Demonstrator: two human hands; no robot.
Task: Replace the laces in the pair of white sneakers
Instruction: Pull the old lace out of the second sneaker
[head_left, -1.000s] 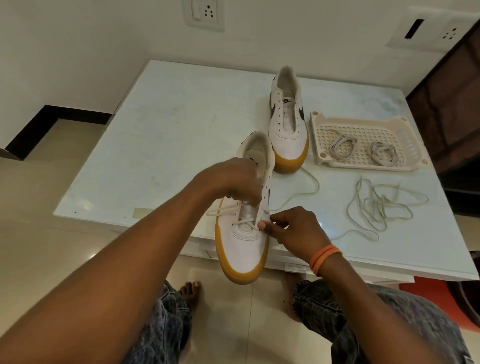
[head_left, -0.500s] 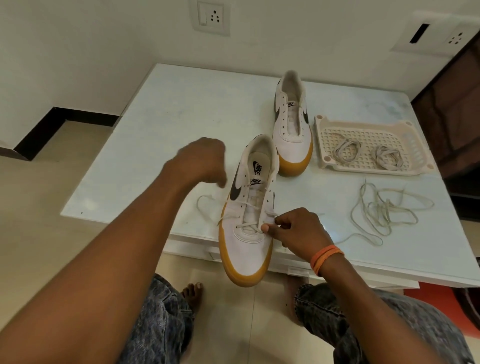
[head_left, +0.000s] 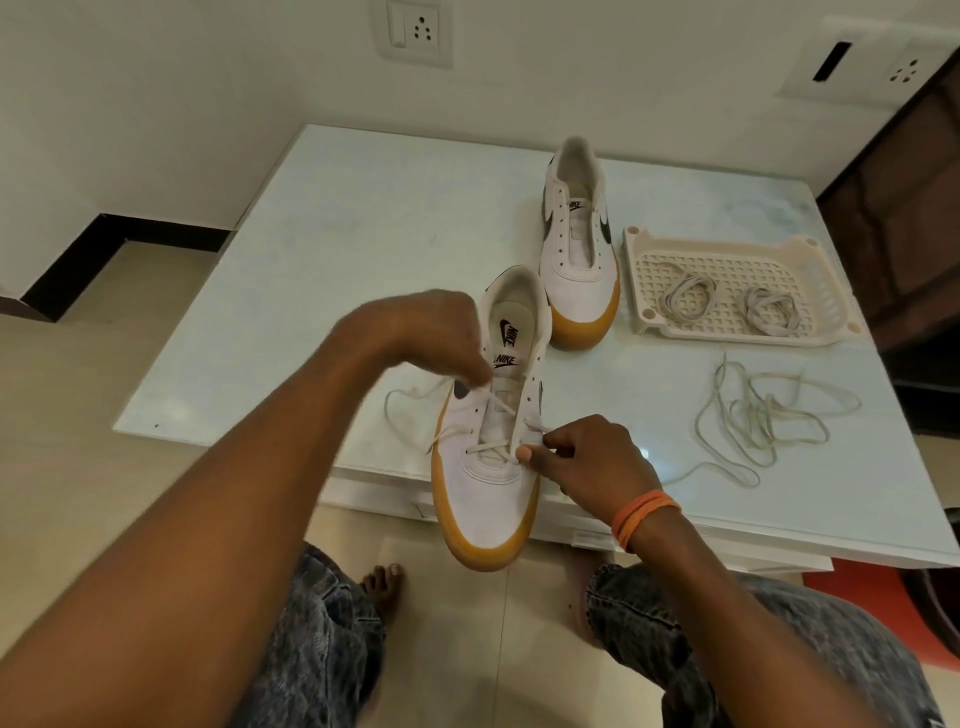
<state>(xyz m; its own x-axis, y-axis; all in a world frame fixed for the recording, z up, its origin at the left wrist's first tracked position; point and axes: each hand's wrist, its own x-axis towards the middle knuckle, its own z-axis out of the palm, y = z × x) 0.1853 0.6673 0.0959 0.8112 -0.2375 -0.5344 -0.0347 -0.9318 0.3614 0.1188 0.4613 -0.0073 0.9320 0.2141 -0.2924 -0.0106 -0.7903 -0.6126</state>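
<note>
My left hand (head_left: 431, 338) has its fingers curled down, pinching the lace (head_left: 498, 408) at the near sneaker (head_left: 488, 467)'s upper-left eyelets; slightly blurred. My right hand (head_left: 592, 462) pinches the right eyelet edge, thumb pressed on the upper. Sneaker toe overhangs the table (head_left: 311, 260)'s front edge; lace runs only through the lower eyelets. Second sneaker (head_left: 576, 244), unlaced, sits just behind it. Tray (head_left: 810, 332) with two coiled laces (head_left: 685, 296) right of that. Loose lace (head_left: 763, 421) right of the near sneaker.
</note>
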